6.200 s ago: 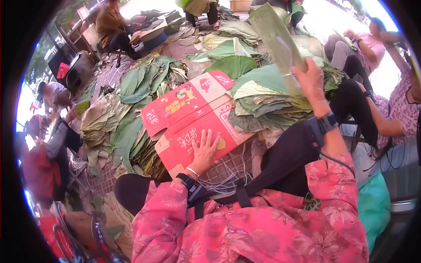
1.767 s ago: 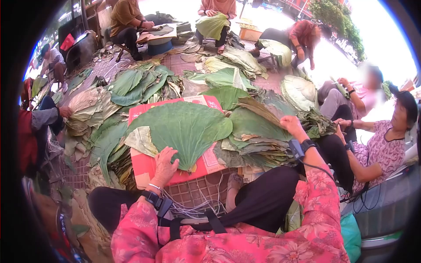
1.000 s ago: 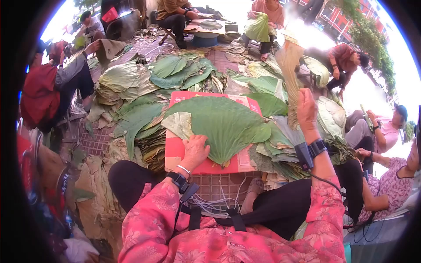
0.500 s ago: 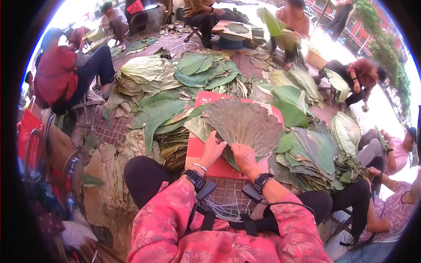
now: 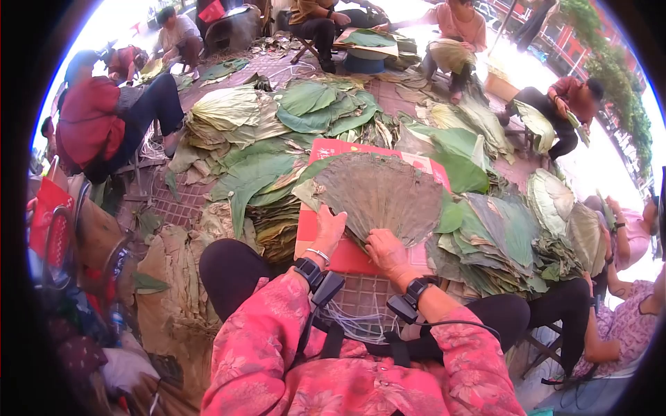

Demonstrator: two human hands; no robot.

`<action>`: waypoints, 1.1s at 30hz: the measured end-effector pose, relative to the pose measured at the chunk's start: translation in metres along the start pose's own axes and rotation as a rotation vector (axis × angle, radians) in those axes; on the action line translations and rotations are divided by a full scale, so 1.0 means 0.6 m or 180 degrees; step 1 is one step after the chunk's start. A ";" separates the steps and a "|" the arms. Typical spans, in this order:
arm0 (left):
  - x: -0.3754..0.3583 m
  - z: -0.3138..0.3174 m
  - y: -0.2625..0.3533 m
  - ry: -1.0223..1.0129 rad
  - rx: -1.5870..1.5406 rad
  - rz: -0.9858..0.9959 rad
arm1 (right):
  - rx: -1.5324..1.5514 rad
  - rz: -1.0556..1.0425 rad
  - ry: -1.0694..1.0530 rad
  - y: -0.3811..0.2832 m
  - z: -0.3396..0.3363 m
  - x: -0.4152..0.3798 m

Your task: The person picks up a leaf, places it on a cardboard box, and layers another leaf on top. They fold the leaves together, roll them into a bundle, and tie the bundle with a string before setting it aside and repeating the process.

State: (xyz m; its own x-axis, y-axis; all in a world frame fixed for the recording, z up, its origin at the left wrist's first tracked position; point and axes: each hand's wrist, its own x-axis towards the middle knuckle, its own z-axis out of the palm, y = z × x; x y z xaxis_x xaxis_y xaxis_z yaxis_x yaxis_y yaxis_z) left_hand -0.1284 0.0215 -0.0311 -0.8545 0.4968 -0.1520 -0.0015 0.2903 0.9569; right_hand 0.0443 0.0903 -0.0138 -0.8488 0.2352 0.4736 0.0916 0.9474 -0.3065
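A brown, dried lotus leaf [image 5: 381, 197], spread like a fan, lies over a red cardboard box [image 5: 350, 259] in front of my knees. At the leaf's lower left edge, my left hand [image 5: 329, 232] is closed with the edge between thumb and fingers. My right hand [image 5: 388, 251] has its fingers curled on the leaf's lower point, pinching it. Paler leaf shows beneath the brown one on the left. Both wrists wear black straps with small devices.
Stacked leaves flank the box: a pile [image 5: 277, 232] on the left, another [image 5: 485, 239] on the right. More green leaves [image 5: 322, 107] lie beyond. White strings [image 5: 361, 320] are on the paving between my legs. Several people sit around, one in red [image 5: 90, 121] at left.
The brown leaf has shifted slightly left, and my left hand has moved a little left with its edge. The green flap near my right hand no longer shows.
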 end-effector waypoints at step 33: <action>-0.069 0.013 0.015 -0.1031 0.3103 0.1974 | -0.0835 0.1625 -0.0596 0.220 -0.309 -0.078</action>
State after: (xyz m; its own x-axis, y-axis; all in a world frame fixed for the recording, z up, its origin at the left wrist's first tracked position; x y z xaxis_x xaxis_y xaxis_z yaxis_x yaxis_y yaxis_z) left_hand -0.0891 0.0102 -0.0181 -0.4001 0.9130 0.0796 0.8775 0.3566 0.3205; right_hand 0.1928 0.2447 0.0766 -0.7388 0.6548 0.1594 0.6168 0.7522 -0.2317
